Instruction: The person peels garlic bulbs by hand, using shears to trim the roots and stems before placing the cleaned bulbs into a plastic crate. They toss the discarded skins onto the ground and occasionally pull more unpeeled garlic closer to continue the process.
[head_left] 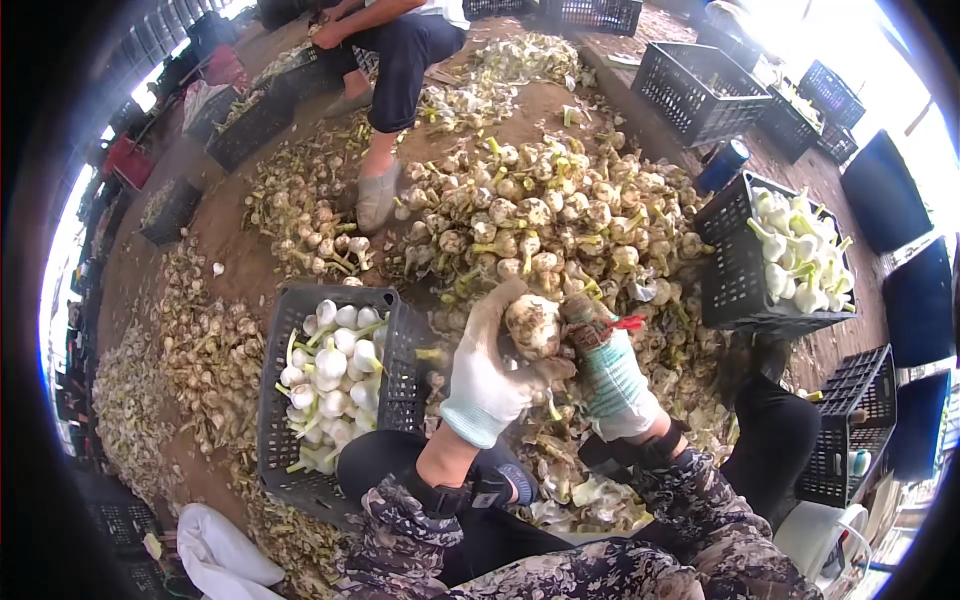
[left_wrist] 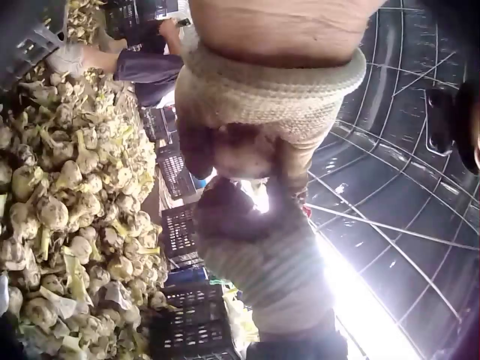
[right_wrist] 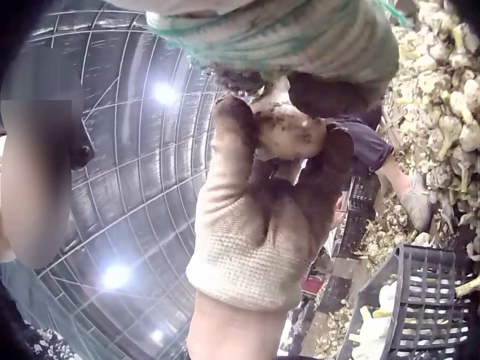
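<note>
Sleeves (head_left: 705, 510) seen nearest; garlic (head_left: 533, 326) pinched in grip of left hand (head_left: 485, 375), right hand (head_left: 610, 370) held close, its grip can't be told

The gloved left hand (head_left: 485, 375) reaches forward, its fingers (head_left: 497, 303) curved in a grip and its thumb (head_left: 547, 374) opposing them from the near side. Just right of these fingers, the gloved right hand (head_left: 612, 375) angles inward, fingertips bent toward the left ones. Behind the fingers, the left wrist (head_left: 447, 460) shows bare skin; both forearms (head_left: 405, 530) run back toward the body, converging forward.
</note>
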